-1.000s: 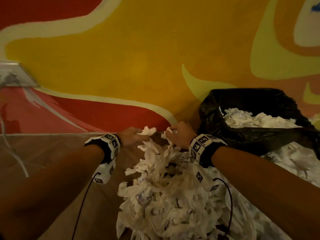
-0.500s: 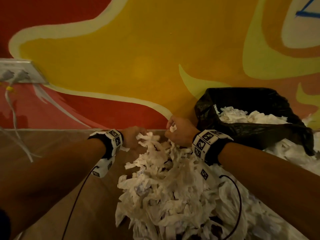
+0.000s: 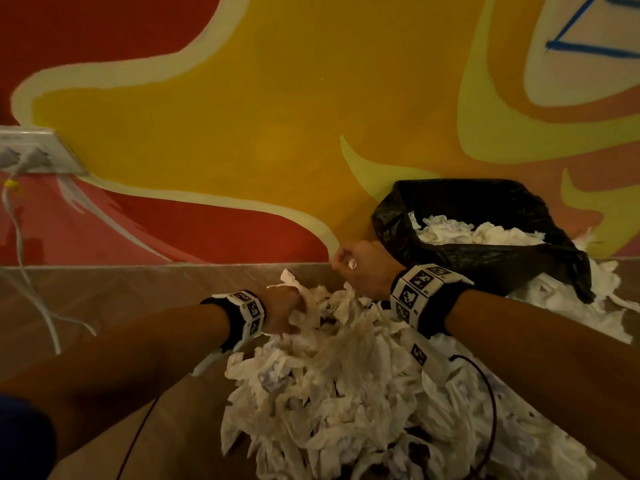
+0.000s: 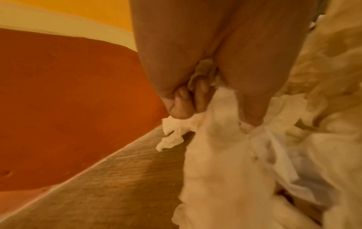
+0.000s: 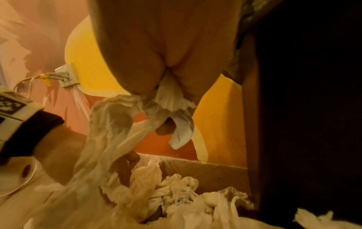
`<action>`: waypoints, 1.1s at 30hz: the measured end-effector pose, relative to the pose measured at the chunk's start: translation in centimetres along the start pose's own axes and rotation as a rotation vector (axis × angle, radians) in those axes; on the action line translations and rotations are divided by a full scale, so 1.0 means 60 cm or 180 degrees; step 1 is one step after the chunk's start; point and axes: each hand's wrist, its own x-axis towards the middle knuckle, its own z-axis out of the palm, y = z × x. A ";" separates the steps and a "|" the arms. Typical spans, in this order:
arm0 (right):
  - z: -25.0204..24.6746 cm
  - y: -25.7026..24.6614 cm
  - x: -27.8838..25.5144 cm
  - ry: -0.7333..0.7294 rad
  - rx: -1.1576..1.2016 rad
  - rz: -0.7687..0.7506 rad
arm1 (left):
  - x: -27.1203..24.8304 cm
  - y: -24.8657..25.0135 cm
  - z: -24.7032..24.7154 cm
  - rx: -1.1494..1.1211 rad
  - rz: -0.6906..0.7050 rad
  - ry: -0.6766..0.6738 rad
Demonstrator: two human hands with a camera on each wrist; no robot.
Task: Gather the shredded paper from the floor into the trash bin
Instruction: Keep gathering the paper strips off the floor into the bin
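Note:
A big heap of white shredded paper (image 3: pixel 346 386) lies on the wooden floor in front of me. My left hand (image 3: pixel 287 311) grips a bunch of strips at the heap's far left edge, and in the left wrist view its curled fingers (image 4: pixel 184 100) clutch the paper (image 4: pixel 221 139). My right hand (image 3: pixel 363 268) is raised above the heap's far end, next to the bin, and holds a tuft of strips (image 5: pixel 168 99) in a fist. The trash bin (image 3: pixel 485 251), lined with a black bag, stands against the wall at the right with paper (image 3: pixel 478 232) inside.
A painted wall (image 3: pixel 277 116) rises just behind the heap and bin. A wall socket (image 3: pixel 34 154) with white cables (image 3: pixel 31 271) hanging to the floor is at the far left. More paper (image 3: pixel 588 299) is strewn right of the bin. Bare wooden floor (image 3: pixel 121 299) lies left.
My right hand has lifted with its strips and drawn toward the bin. My left hand has dropped lower into the heap's edge. My view has tilted upward.

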 end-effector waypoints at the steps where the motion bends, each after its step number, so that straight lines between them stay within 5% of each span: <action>1: -0.003 0.000 -0.002 0.0004 0.0015 -0.0014 | -0.001 -0.002 -0.004 0.0071 -0.0005 0.0049; 5: -0.003 0.004 -0.008 -0.0187 0.0174 0.0075 | -0.010 -0.012 -0.013 -0.0319 -0.0073 0.0201; 8: 0.002 0.006 -0.003 -0.0184 0.0098 0.0072 | -0.019 -0.027 -0.025 -0.1326 0.0070 0.0574; 12: 0.014 -0.012 0.009 -0.0107 -0.0057 0.0160 | -0.039 -0.055 -0.030 -0.2118 -0.0539 0.0956; 17: 0.022 -0.037 0.036 -0.0628 -0.0202 0.0322 | -0.065 -0.084 -0.015 -0.2756 -0.0652 0.1159; 23: 0.079 -0.050 0.064 -0.1198 -0.0796 0.0457 | -0.078 -0.103 0.004 -0.2906 -0.0611 0.1377; 30: 0.146 -0.036 0.080 -0.1548 -0.1225 0.0770 | -0.048 -0.102 0.044 -0.1853 -0.0369 0.0344; 33: 0.149 -0.029 0.084 -0.1432 -0.1114 0.0746 | -0.025 -0.097 0.069 -0.1293 -0.0514 0.0308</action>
